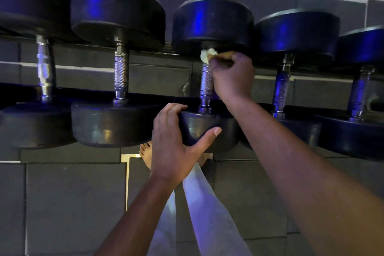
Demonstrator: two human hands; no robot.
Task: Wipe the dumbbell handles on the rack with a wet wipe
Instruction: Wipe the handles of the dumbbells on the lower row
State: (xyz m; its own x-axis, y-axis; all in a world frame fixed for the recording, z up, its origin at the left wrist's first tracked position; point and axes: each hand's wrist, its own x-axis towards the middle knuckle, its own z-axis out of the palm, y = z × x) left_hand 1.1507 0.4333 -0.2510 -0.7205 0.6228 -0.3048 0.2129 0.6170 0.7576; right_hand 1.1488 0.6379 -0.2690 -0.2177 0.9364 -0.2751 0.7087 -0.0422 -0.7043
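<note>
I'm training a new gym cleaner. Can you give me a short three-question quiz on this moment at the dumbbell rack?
1. True or false: the right hand holds the wet wipe at the far end of the handle.
2. What does the left hand grip? A) a handle B) the near weight head of the same dumbbell C) nothing
3. How many dumbbell handles show in the row?

Key: 1 true; 2 B; 3 five.
</note>
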